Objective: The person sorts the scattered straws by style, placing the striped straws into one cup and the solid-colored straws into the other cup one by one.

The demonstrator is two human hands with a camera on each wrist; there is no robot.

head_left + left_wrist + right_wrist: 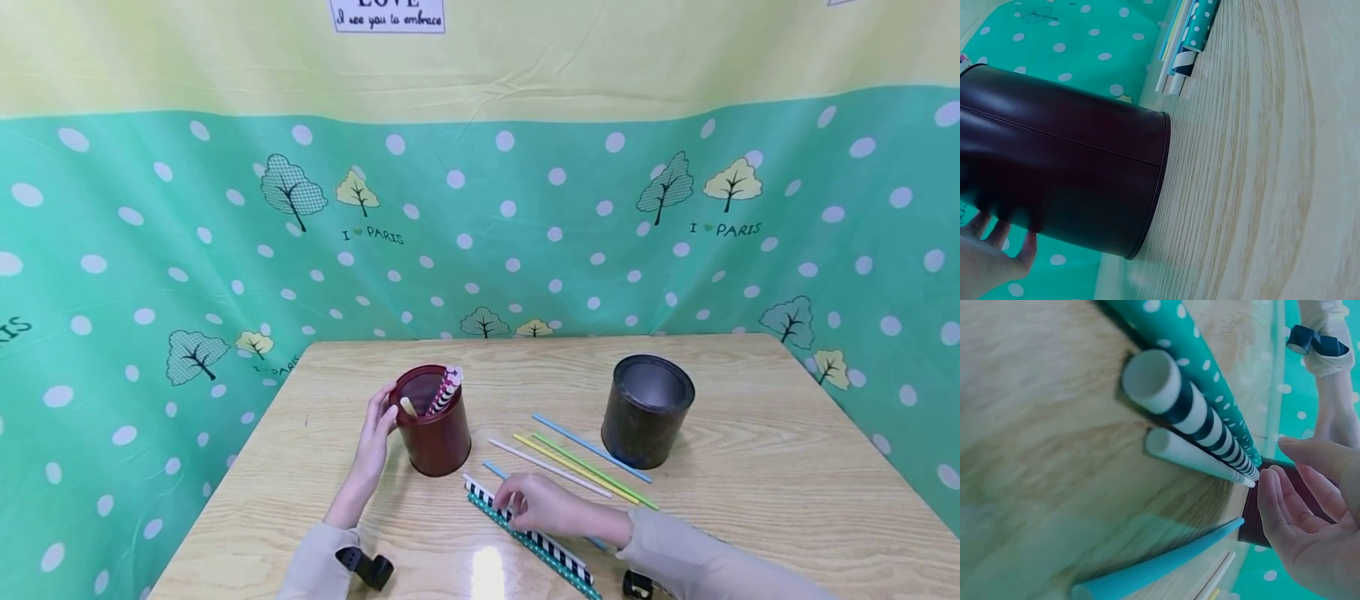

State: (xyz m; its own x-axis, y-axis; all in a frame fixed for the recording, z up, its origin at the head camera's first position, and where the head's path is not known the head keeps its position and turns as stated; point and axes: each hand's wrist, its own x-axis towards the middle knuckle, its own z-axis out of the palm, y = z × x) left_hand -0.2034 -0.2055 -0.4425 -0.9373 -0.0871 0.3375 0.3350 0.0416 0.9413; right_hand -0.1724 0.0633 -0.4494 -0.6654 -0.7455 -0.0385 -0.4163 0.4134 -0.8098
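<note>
The left hand holds the dark red can by its left side near the rim; in the left wrist view its fingertips rest on the can's wall. Patterned paper straws and a cream straw stand tilted inside the can. Over the striped straws hovers the right hand, fingers loosely bent, thumb and fingertips apart with nothing between them in the right wrist view. Below it lie a black-and-white striped straw, a green dotted straw, a thin white straw and a blue straw.
Thin white, yellow, green and blue straws lie on the wooden table, right of the red can. A black can stands upright at the right. A polka-dot curtain hangs behind.
</note>
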